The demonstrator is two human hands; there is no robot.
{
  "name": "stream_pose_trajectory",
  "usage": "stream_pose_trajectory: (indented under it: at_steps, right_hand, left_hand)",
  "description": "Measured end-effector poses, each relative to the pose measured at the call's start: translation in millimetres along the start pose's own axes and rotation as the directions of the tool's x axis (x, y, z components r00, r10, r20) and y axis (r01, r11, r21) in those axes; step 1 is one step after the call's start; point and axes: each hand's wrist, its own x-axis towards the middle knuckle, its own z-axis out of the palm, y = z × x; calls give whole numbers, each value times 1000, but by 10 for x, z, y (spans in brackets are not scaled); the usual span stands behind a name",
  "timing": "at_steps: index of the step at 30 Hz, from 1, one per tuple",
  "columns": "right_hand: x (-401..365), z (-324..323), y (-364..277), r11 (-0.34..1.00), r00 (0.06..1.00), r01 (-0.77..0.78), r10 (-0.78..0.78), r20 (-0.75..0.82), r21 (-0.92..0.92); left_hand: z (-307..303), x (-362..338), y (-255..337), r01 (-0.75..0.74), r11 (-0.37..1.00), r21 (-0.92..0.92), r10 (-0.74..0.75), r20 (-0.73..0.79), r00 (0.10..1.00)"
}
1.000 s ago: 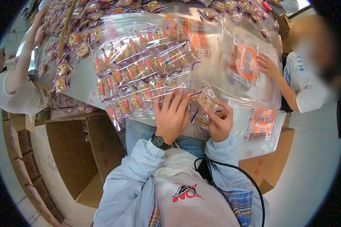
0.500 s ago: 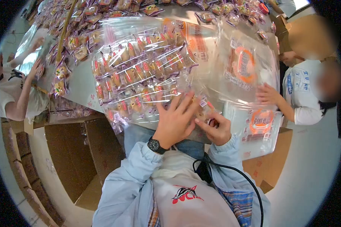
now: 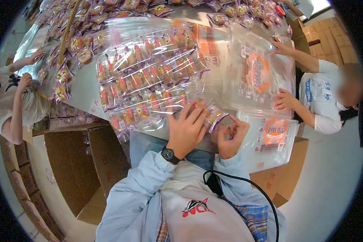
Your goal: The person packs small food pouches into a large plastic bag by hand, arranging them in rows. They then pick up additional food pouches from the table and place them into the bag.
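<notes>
A large clear plastic bag (image 3: 127, 94) lies in front of me, filled with rows of small wrapped cakes (image 3: 159, 70). My left hand (image 3: 185, 131), with a black watch at the wrist, rests on the bag's near right part, fingers stretched and apart. Just right of it, one wrapped cake (image 3: 215, 117) with a purple edge sits at the bag's near right corner. Beside that corner is my right hand (image 3: 232, 138), its fingers curled with thumb and forefinger close together. Whatever it pinches is too small or clear to make out.
Flat printed clear bags (image 3: 256, 76) lie to the right, with more (image 3: 274, 139) overhanging the near edge. Loose wrapped cakes (image 3: 84, 40) heap across the back. Open cardboard boxes (image 3: 74, 169) stand below. One person works at the left, another at the right, a hand (image 3: 285, 101) on the bags.
My right hand has come away from the wrapped cake, which now lies at the bag's corner, and its fingers have curled. My left hand stays nearly in place. The right-hand person's other arm reaches forward.
</notes>
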Motion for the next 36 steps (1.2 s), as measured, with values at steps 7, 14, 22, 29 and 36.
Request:
stream_pose_trajectory:
  at_steps: [7, 14, 22, 29, 36]
  right_hand:
    - [635, -339, -437, 973, 884, -221, 171, 435, 68]
    - [502, -183, -304, 997, 907, 46, -70, 414, 67]
    - [504, -354, -76, 991, 854, 56, -112, 508, 124]
    - [733, 91, -33, 916, 927, 309, -231, 294, -255]
    - [744, 193, -115, 955, 965, 231, -200, 171, -186]
  left_hand:
    - [18, 45, 70, 61, 998, -3, -61, -47, 997]
    - [-124, 35, 119, -3, 1000, 6, 3, 93, 996]
    - [-35, -47, 44, -54, 995, -82, 55, 10, 998]
    - [155, -120, 64, -26, 999, -35, 23, -85, 996]
    - [37, -28, 64, -72, 996, -50, 70, -48, 996]
